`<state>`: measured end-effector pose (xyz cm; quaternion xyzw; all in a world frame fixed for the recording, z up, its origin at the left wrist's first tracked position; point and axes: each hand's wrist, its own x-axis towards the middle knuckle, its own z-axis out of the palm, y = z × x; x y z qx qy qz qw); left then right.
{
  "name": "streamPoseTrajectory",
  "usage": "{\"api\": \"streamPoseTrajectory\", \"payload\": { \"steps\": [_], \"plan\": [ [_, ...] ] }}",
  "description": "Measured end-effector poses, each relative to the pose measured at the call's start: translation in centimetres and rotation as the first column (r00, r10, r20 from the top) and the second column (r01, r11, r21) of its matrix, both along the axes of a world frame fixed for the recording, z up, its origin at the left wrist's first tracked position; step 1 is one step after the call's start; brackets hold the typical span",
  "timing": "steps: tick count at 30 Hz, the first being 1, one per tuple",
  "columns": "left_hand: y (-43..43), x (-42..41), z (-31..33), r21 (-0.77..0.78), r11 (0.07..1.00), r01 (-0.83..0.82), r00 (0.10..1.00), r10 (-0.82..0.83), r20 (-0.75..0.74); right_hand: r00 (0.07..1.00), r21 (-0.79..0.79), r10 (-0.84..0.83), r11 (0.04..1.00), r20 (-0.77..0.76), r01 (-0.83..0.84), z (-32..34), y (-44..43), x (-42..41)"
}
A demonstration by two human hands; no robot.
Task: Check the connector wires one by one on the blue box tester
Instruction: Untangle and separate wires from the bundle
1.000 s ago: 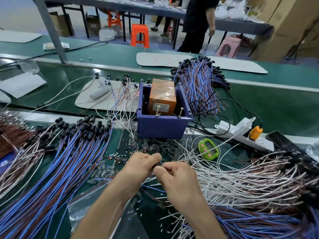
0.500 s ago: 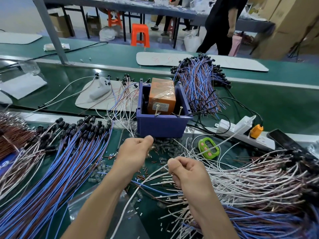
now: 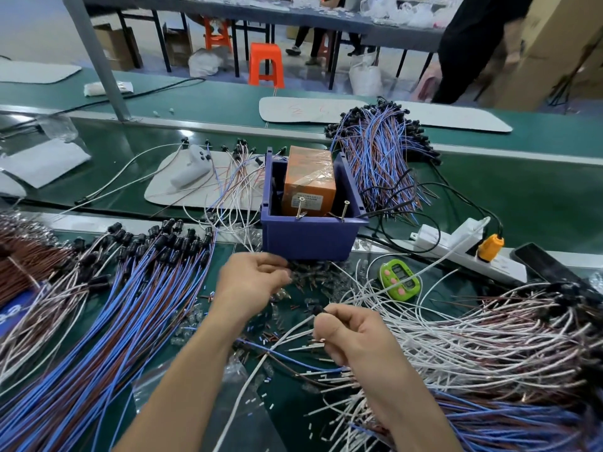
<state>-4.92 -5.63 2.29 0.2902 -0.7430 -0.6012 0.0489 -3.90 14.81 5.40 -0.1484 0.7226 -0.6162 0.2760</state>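
Observation:
The blue box tester [image 3: 310,236] stands mid-table with an orange block [image 3: 308,181] inside and two metal pins [image 3: 300,207] on its front rim. My right hand [image 3: 355,337] pinches a white connector wire [image 3: 293,331] just behind its black connector end [image 3: 318,309], which points left. My left hand [image 3: 251,282] hovers right in front of the box, fingers curled over a heap of small loose parts [image 3: 313,272]; whether they hold a piece is hidden. Neither hand touches the pins.
Blue and brown wires with black connectors [image 3: 130,288] fan out at left. White and brown wires [image 3: 473,337] pile at right, and another bundle [image 3: 381,151] lies behind the box. A green timer [image 3: 399,278], power strip [image 3: 456,246] and phone [image 3: 548,265] sit right of it.
The two hands, joined on one connector a second ago, have parted. My left hand went forward to the heap by the box; my right hand kept the wire. A person behind walked right.

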Motion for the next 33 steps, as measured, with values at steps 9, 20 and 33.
{"api": "streamPoseTrajectory", "payload": {
  "steps": [9, 20, 33],
  "plan": [
    [-8.1, -1.3, 2.6, -0.667, 0.741, -0.076, 0.979, 0.183, 0.091, 0.999, -0.021, -0.007, 1.0, 0.052, 0.008, -0.4, -1.0, -0.2],
    [-7.5, -5.3, 0.7, -0.785, 0.591, 0.187, 0.976, -0.018, 0.218, 0.996, -0.006, -0.031, 0.999, 0.086, 0.032, -0.7, -1.7, -0.6],
    [-7.8, -5.2, 0.3, -0.825, 0.551, 0.127, 0.991, -0.043, 0.125, 0.996, -0.037, -0.015, 0.999, 0.088, 0.019, -1.2, -1.9, -1.0]
  ]
}}
